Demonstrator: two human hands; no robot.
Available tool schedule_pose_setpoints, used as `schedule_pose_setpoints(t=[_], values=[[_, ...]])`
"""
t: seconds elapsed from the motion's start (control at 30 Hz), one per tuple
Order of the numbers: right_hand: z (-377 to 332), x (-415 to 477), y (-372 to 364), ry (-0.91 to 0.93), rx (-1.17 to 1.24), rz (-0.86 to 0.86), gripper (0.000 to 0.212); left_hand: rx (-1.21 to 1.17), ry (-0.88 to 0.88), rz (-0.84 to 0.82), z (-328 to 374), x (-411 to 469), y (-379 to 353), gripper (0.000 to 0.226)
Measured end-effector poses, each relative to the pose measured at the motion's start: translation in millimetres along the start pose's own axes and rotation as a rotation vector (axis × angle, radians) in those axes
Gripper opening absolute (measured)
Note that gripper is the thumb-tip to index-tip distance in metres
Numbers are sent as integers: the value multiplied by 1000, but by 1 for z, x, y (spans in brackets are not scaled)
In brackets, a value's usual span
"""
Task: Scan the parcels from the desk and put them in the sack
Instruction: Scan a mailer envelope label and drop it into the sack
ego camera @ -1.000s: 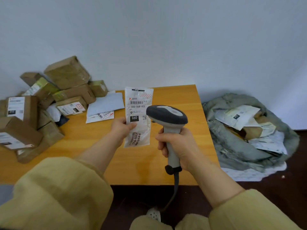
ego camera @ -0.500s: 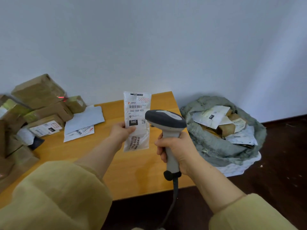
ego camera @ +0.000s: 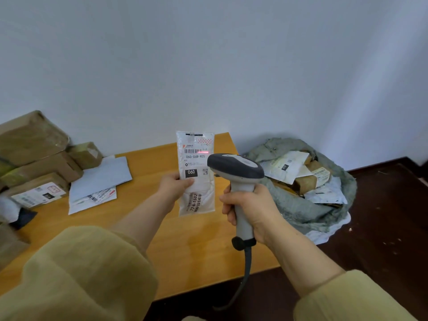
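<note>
My left hand (ego camera: 172, 184) grips a white padded mailer (ego camera: 196, 158) upright above the wooden desk (ego camera: 185, 246), label facing me. A red scan line glows beside the barcode near the label's top. My right hand (ego camera: 251, 207) is wrapped round the handle of a grey corded barcode scanner (ego camera: 235, 166), whose head points at the mailer from the right. On the floor to the right of the desk lies the open grey sack (ego camera: 301, 212), with several parcels inside.
Brown cardboard boxes (ego camera: 34, 154) are stacked at the desk's left end by the wall. Two flat white envelopes (ego camera: 97, 179) lie beside them. The scanner cable (ego camera: 243, 274) hangs over the desk's front edge. Dark floor lies to the right.
My view has turned right, so the boxes slid left and the sack came closer to centre. A red scan line has appeared on the mailer's label. Both hands keep their holds.
</note>
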State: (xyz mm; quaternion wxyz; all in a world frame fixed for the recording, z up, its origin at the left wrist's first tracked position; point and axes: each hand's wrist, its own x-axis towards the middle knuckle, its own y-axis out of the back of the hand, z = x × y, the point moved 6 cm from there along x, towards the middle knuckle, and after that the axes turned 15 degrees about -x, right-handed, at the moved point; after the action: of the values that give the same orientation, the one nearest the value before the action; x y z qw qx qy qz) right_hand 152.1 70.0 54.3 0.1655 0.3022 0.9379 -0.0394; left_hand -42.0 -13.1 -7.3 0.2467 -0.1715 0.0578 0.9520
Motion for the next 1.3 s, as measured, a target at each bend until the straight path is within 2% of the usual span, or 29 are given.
schedule_pose_setpoints(t=[0.1, 0.23, 0.3, 0.4, 0.57, 0.7, 0.83, 0.93, 1.0, 1.07, 1.17, 1.3], values=[[4, 11, 13, -32, 9, 101, 10, -51, 70, -36, -2, 13, -13, 22], [37, 26, 58, -150, -2, 367, 27, -135, 170, -181, -7, 23, -53, 13], [54, 26, 82, -195, 43, 471, 28, -157, 214, -251, -13, 24, -80, 14], [70, 22, 112, -237, 71, 523, 24, -175, 294, -342, -27, 23, -126, 21], [89, 40, 171, -285, 35, 579, 22, -185, 367, -431, -42, 23, -206, 15], [109, 75, 244, -298, 14, 677, 29, -162, 404, -429, -60, 44, -270, 15], [120, 121, 316, -324, -40, 621, 21, -76, 406, -353, -73, 66, -330, 19], [127, 159, 356, -358, -92, 556, 16, -29, 314, -158, -73, 88, -353, 18], [136, 185, 372, -382, -138, 503, 18, 132, 198, -6, -75, 111, -349, 25], [147, 205, 380, -411, -193, 439, 22, 369, 146, 51, -79, 131, -340, 35], [157, 226, 387, -436, -222, 397, 23, 720, 200, 51, -83, 151, -329, 46], [157, 246, 389, -453, -258, 401, 20, 928, 268, -32, -91, 182, -331, 51]])
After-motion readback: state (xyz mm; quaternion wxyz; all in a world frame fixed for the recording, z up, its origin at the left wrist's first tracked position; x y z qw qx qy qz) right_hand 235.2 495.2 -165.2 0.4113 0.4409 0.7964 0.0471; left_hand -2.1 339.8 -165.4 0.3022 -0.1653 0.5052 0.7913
